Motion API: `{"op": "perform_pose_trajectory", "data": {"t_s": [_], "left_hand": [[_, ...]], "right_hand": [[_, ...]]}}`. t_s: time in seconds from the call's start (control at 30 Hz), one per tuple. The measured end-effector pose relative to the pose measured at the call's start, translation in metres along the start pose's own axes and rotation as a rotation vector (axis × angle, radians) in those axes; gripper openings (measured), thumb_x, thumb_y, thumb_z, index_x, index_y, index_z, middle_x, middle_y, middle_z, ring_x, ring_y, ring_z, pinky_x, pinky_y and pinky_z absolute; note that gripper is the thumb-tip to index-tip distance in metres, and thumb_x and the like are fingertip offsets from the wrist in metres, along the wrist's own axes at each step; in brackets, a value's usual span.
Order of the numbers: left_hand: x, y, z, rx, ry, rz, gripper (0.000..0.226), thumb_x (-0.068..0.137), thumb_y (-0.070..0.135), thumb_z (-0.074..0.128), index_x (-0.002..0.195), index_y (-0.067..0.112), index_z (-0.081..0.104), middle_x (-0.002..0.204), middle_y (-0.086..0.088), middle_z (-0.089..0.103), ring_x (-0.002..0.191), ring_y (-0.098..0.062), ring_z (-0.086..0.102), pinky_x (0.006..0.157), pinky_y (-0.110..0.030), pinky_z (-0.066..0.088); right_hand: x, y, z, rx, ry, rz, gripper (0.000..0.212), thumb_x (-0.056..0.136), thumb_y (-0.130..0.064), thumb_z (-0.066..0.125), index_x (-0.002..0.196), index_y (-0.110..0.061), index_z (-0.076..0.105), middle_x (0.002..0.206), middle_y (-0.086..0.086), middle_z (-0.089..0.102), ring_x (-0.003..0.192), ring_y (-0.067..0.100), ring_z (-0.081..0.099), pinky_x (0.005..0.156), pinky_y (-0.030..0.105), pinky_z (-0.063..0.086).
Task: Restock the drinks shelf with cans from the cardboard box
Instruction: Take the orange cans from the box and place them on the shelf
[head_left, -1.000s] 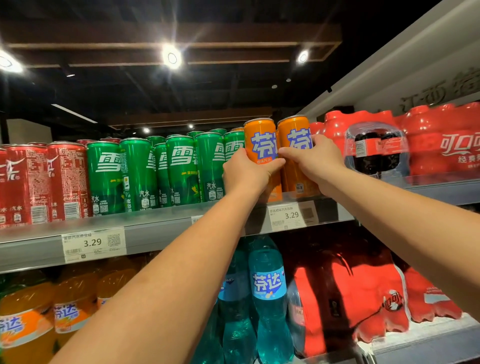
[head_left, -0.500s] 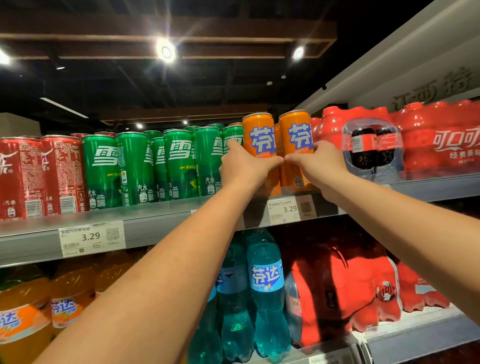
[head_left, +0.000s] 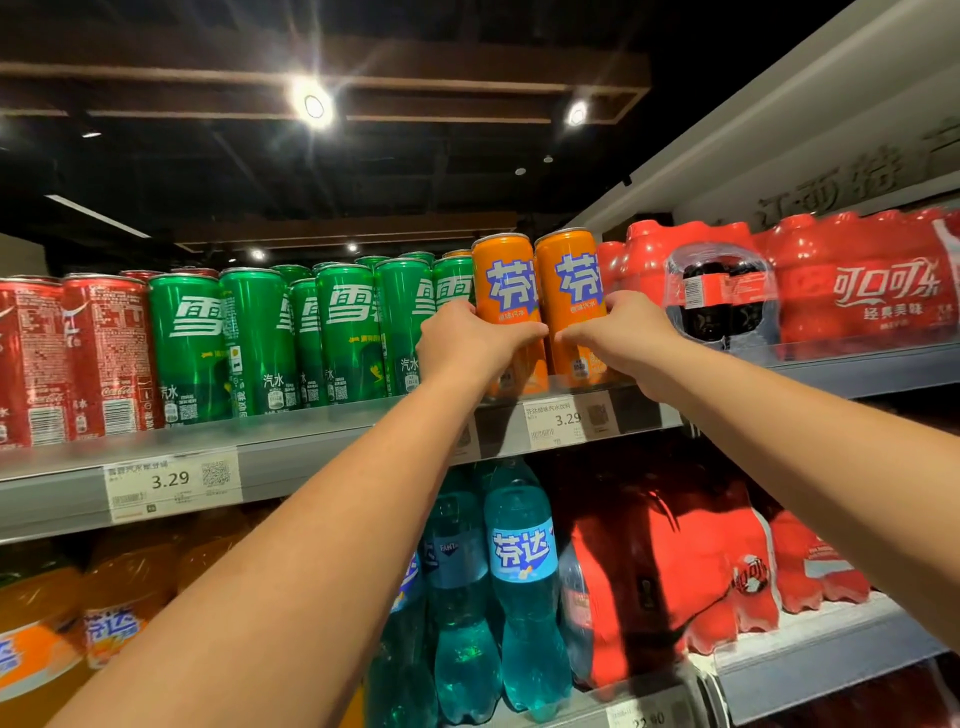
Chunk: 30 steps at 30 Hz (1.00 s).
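Two tall orange cans stand upright side by side on the grey top shelf (head_left: 322, 441), above a price tag. My left hand (head_left: 467, 343) wraps around the lower half of the left orange can (head_left: 506, 280). My right hand (head_left: 623, 338) grips the lower half of the right orange can (head_left: 571, 275). Both cans rest on the shelf, with more orange cans partly hidden behind them. The cardboard box is out of view.
Green cans (head_left: 260, 332) fill the shelf to the left, then red cans (head_left: 72, 358). Shrink-wrapped red cola packs (head_left: 857, 280) sit to the right. Below are teal bottles (head_left: 519, 597), orange bottles (head_left: 47, 623) and red packs (head_left: 675, 571).
Both cans have gone from slightly tilted to upright, side by side on the shelf. My hands stay wrapped around them, and the view has shifted a little.
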<state>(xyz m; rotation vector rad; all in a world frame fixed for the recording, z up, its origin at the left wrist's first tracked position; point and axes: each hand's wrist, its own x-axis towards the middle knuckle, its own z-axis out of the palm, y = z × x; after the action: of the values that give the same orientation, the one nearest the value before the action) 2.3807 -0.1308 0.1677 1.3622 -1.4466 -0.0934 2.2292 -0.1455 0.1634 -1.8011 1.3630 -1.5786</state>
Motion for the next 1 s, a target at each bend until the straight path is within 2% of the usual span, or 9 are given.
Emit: {"op": "perform_pose_trajectory", "data": {"t_s": [0.1, 0.33, 0.57, 0.7, 0.87, 1.0], "left_hand": [[-0.002, 0.002, -0.004, -0.027, -0.025, -0.016, 0.062, 0.067, 0.053, 0.079, 0.112, 0.018, 0.057, 0.110, 0.001, 0.064, 0.099, -0.016, 0.061, 0.085, -0.034, 0.051], [-0.004, 0.003, -0.005, -0.035, -0.043, -0.029, 0.059, 0.069, 0.052, 0.077, 0.111, 0.017, 0.056, 0.109, -0.001, 0.064, 0.098, -0.017, 0.062, 0.083, -0.034, 0.050], [-0.002, 0.002, -0.004, -0.060, -0.068, -0.033, 0.056, 0.069, 0.051, 0.078, 0.108, 0.018, 0.056, 0.109, -0.001, 0.065, 0.098, -0.018, 0.063, 0.083, -0.035, 0.051], [-0.003, 0.002, -0.005, -0.063, -0.039, -0.027, 0.057, 0.069, 0.052, 0.078, 0.109, 0.018, 0.058, 0.108, 0.001, 0.065, 0.096, -0.016, 0.063, 0.082, -0.033, 0.051], [-0.001, 0.002, -0.001, -0.063, -0.042, -0.043, 0.057, 0.067, 0.054, 0.078, 0.109, 0.019, 0.061, 0.107, 0.001, 0.067, 0.096, -0.017, 0.064, 0.086, -0.037, 0.053], [-0.001, 0.004, 0.002, -0.061, -0.031, -0.032, 0.058, 0.066, 0.054, 0.079, 0.109, 0.018, 0.062, 0.106, 0.000, 0.068, 0.095, -0.017, 0.065, 0.085, -0.037, 0.053]], "right_hand": [[-0.002, 0.000, 0.000, -0.054, -0.017, 0.004, 0.045, 0.076, -0.026, 0.079, 0.115, -0.012, 0.061, 0.107, 0.005, 0.066, 0.100, 0.024, 0.063, 0.080, 0.035, 0.051], [-0.003, -0.003, -0.002, -0.015, -0.036, 0.037, 0.036, 0.081, -0.023, 0.075, 0.112, -0.010, 0.062, 0.105, 0.006, 0.066, 0.100, 0.022, 0.062, 0.077, 0.034, 0.048], [-0.001, -0.007, -0.007, -0.029, -0.130, 0.075, 0.035, 0.081, -0.020, 0.076, 0.112, -0.009, 0.061, 0.105, 0.008, 0.068, 0.098, 0.025, 0.065, 0.087, 0.042, 0.053], [-0.002, -0.004, -0.004, -0.142, -0.033, 0.005, 0.045, 0.076, -0.031, 0.080, 0.112, -0.011, 0.063, 0.103, 0.006, 0.068, 0.093, 0.024, 0.066, 0.078, 0.038, 0.056], [-0.004, 0.002, 0.000, -0.321, 0.153, -0.096, 0.054, 0.068, -0.045, 0.082, 0.108, -0.012, 0.066, 0.104, 0.006, 0.068, 0.096, 0.022, 0.065, 0.081, 0.037, 0.054], [-0.004, 0.005, 0.001, -0.367, 0.205, -0.114, 0.058, 0.068, -0.049, 0.081, 0.109, -0.012, 0.064, 0.106, 0.007, 0.067, 0.098, 0.023, 0.064, 0.079, 0.036, 0.054]]}}
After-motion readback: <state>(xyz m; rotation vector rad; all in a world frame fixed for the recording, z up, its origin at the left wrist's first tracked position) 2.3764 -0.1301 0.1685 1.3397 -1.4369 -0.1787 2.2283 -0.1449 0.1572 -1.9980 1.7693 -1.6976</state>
